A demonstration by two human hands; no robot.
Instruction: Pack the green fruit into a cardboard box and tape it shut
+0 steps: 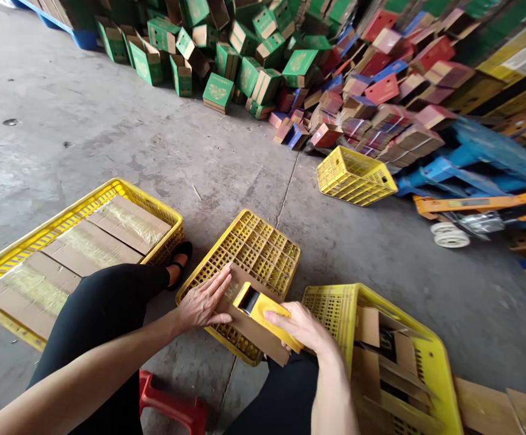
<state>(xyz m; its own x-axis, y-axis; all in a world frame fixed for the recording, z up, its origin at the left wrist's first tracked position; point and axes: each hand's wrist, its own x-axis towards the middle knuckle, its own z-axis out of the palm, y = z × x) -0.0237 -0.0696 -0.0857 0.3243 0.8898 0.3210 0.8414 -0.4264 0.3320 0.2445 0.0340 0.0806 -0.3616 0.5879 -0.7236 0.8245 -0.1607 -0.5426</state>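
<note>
2 bare forearms reach forward past dark trousers (104, 311). The left hand (205, 300) lies open, palm down, its fingers stretched out over the left edge of a brown cardboard piece (254, 333). The right hand (300, 326) is closed around a yellow tape dispenser (259, 309), holding it slanted over the cardboard. That cardboard rests on an upturned yellow crate (265, 251), its gridded base facing up.

Below, part of a red stool (172, 402) shows beside the trousers. The left leg covers part of the nearer edge of a long yellow tray (150, 206), and a black shoe (182, 257) sits just beside its end. This tray holds 3 taped cartons (88, 241) in a row. On the right, another yellow crate (331, 305) contains loose cardboard sheets (405, 353), partly behind the right forearm.

Farther off, 1 more yellow crate (353, 188) stands on the concrete floor (245, 163), near a blue and orange cart (517, 197). Beyond lie heaped green boxes (217, 90) and red and blue boxes (381, 87).
</note>
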